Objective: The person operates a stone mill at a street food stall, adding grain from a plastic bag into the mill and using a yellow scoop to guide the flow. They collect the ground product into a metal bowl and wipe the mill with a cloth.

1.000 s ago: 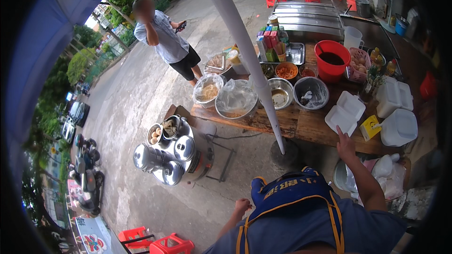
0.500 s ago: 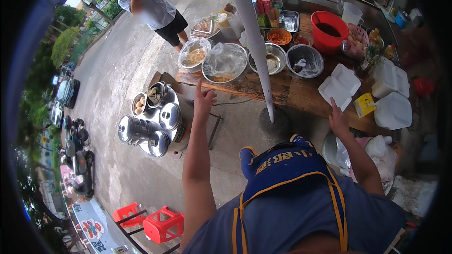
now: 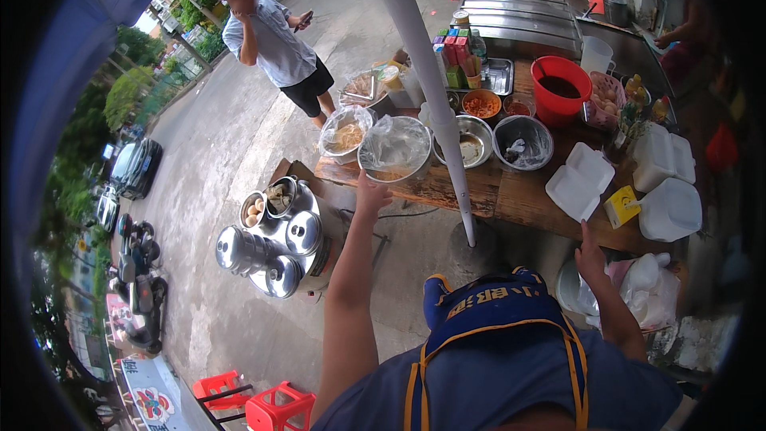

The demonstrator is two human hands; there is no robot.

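Note:
My left hand is raised at the table's front edge with its index finger stretched out and nothing in it. Its fingertip is next to the near rim of a metal bowl lined with clear plastic; whether they touch I cannot tell. My right hand, holding nothing, also points with its index finger. That fingertip lies close to the near corner of an open white foam box. A yellow carton and stacked white foam containers stand right of the box.
A white pole rises before the wooden table. Behind are food bowls, a red bucket and a pink basket. Lidded pots stand on a steamer at left. Someone holding a phone stands beyond; red stools are lower left.
The whole view has shifted, bringing in more red stools and another person's arm at the right. My right fingertip has drawn back from over the foam box to its near corner.

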